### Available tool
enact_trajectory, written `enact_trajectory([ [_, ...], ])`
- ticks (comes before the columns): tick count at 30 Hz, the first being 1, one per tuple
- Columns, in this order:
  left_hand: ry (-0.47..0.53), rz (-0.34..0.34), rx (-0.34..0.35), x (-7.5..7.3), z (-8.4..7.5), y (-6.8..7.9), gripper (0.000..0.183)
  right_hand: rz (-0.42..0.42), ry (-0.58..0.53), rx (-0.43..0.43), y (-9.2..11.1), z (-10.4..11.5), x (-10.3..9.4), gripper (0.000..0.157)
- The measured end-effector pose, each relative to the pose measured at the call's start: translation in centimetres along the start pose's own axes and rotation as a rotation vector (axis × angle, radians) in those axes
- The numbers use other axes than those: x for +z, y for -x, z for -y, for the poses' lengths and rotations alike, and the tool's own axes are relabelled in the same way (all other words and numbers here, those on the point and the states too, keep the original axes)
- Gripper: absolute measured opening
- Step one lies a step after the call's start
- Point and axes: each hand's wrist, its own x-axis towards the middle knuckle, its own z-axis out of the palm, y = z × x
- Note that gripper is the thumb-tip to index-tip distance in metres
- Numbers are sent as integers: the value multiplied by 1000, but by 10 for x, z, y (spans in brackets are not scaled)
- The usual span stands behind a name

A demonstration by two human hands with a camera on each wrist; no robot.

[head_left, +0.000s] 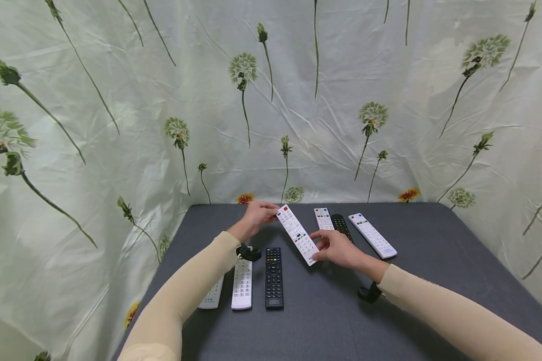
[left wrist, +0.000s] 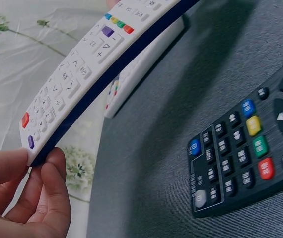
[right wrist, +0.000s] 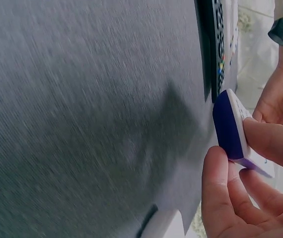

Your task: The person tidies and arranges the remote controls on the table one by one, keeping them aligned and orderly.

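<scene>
A white remote control (head_left: 296, 234) with a dark blue underside is held tilted above the table between both hands. My left hand (head_left: 258, 215) pinches its far end, by the red button, between thumb and fingers. At the near end, my right hand (head_left: 336, 248) grips the remote with the thumb on top and fingers below. In the left wrist view the blue side (left wrist: 87, 104) of this remote shows along its length, and the right wrist view shows its blue end (right wrist: 228, 126). Nearest below it lies a black remote (head_left: 274, 278) with coloured buttons.
Left of the black remote lie a white remote (head_left: 242, 286) and another white one (head_left: 212, 296), partly hidden by the left arm. At the back right are a white remote (head_left: 323, 219), a dark remote (head_left: 341, 226) and a larger white remote (head_left: 372, 235). A floral curtain (head_left: 298, 110) hangs behind the dark table (head_left: 325, 321).
</scene>
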Motion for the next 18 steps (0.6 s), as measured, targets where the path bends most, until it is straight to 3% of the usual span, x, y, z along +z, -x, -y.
enact_trajectory([
  [8, -95, 45, 2, 6, 3, 12, 16, 60, -65, 27, 16, 1, 13, 63],
  [18, -227, 191, 11, 14, 7, 25, 14, 122, -114, 116, 35, 7, 34, 78],
])
